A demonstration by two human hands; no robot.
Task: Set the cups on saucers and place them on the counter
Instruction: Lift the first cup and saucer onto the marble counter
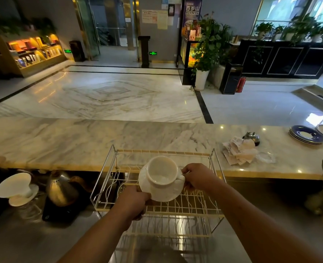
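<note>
Two hands hold one set above the white wire dish rack (185,209): my left hand (132,201) grips the rim of the round, smooth white ceramic saucer (166,195), my right hand (196,177) pinches the handle of the glossy white rounded cup (161,173) seated on it, near the veined marble worktop (77,137).

Marble counter (100,137) — plate stacks (306,135), paper slips (238,151), call bell (252,137)

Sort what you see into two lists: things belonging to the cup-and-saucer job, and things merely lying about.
Job: cup, saucer, left hand gripping the saucer, right hand pinching the cup's handle, marble counter.
Lying about: kettle, receipts, bell, stacked plates.
</note>
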